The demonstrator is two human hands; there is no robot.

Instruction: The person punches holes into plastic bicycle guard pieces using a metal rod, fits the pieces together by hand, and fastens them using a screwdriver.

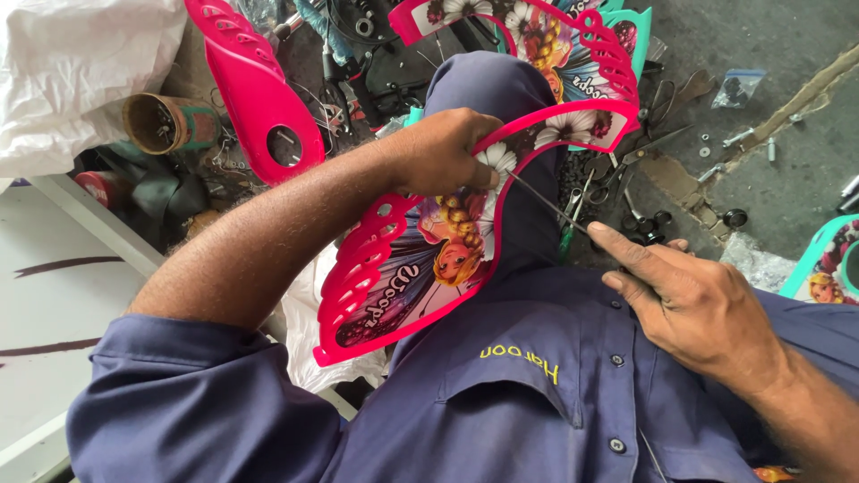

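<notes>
Far out beyond the left hand's wrist side lies a crumpled white plastic bag, and nearer, a cardboard tube stuffed with small hardware. Just beside that stands another pink plastic guard with slots and a round hole. The left hand is curled closed over the upper edge of a pink curved panel with a cartoon girl and flowers printed on it — the panel hangs below and in front of that hand, resting across the person's blue-clad knee. From the panel's white flower a thin metal spoke slants down to the right hand, whose fingertips pinch its lower end, the other fingers loosely folded. Beyond the right hand, on the grey floor, sit scissors, scattered nuts and bolts and a small clear bag. At the right hand's outer side, a teal-edged panel pokes in.
</notes>
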